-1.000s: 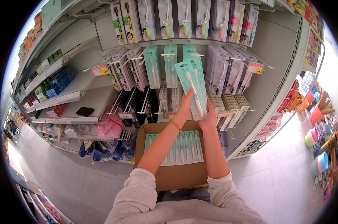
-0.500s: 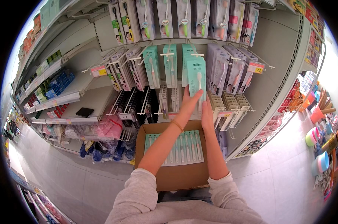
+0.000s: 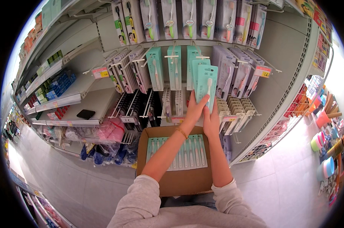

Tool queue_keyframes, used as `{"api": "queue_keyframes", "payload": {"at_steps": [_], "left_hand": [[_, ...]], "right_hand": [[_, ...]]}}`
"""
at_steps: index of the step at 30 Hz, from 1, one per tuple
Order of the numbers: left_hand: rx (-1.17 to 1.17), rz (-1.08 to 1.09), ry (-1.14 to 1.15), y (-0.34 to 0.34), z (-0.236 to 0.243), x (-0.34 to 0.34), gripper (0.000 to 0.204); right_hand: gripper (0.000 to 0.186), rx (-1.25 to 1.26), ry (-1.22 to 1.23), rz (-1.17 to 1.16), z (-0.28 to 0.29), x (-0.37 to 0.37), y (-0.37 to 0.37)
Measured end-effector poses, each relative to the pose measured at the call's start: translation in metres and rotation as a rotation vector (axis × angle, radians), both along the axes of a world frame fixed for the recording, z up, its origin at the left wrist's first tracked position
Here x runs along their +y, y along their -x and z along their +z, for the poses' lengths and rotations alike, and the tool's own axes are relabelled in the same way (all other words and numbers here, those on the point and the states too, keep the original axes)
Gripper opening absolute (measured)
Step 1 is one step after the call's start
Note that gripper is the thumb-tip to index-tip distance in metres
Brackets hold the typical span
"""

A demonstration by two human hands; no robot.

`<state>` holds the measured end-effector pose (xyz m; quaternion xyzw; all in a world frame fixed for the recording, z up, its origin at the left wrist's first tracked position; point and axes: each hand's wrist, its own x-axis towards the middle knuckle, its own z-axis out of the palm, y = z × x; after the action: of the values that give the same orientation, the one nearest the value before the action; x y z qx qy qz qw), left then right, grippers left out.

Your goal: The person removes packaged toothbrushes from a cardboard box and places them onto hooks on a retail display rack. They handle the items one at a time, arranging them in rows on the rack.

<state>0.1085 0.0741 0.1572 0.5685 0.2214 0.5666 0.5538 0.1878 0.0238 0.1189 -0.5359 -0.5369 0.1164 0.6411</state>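
Note:
Both my hands hold a small stack of teal toothbrush packs [image 3: 207, 85], fanned so that the front pack sits to the right of those behind. My left hand [image 3: 197, 108] grips the lower left side, thumb across the front. My right hand [image 3: 211, 121] closes round the lower right edge. Just behind the stack, similar teal packs [image 3: 192, 78] hang on a hook. Two more hooks to the left carry teal toothbrush packs [image 3: 155, 70]. Below my forearms stands an open cardboard box [image 3: 179, 183] with a row of teal toothbrush packs [image 3: 191, 152] in it.
Other toothbrush packs [image 3: 189, 21] hang above, and white-carded packs [image 3: 225, 70] hang to the right. Black-carded packs [image 3: 141, 106] are lower left. A dark phone-like object [image 3: 85, 114] lies on the left shelf [image 3: 71, 122]. White hook ends and a price tag [image 3: 263, 71] stick out toward me.
The held stack has moved slightly right and down, away from the hook. Its front pack has slid right, so the packs now fan out more. Both hands keep hold.

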Motion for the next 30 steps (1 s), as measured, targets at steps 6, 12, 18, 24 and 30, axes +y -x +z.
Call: {"api": "queue_keyframes", "payload": {"at_steps": [6, 12, 18, 24, 30], "left_hand": [[-0.157, -0.136, 0.167, 0.002, -0.003, -0.026, 0.058], [-0.257, -0.259, 0.26, 0.016, -0.006, -0.048, 0.056], [-0.309, -0.386, 0.278, 0.039, -0.015, -0.057, 0.056], [-0.292, -0.355, 0.247, 0.043, -0.008, -0.061, 0.051], [-0.314, -0.332, 0.229, 0.049, -0.012, -0.071, 0.059]], "right_hand": [[0.063, -0.048, -0.066, -0.106, 0.009, -0.029, 0.01], [0.07, -0.088, -0.022, -0.171, 0.021, -0.062, 0.025], [0.075, -0.169, -0.026, -0.174, 0.027, -0.086, 0.045], [0.082, -0.252, 0.006, -0.195, 0.03, -0.089, 0.05], [0.08, -0.34, -0.041, -0.205, 0.031, -0.093, 0.052]]}}
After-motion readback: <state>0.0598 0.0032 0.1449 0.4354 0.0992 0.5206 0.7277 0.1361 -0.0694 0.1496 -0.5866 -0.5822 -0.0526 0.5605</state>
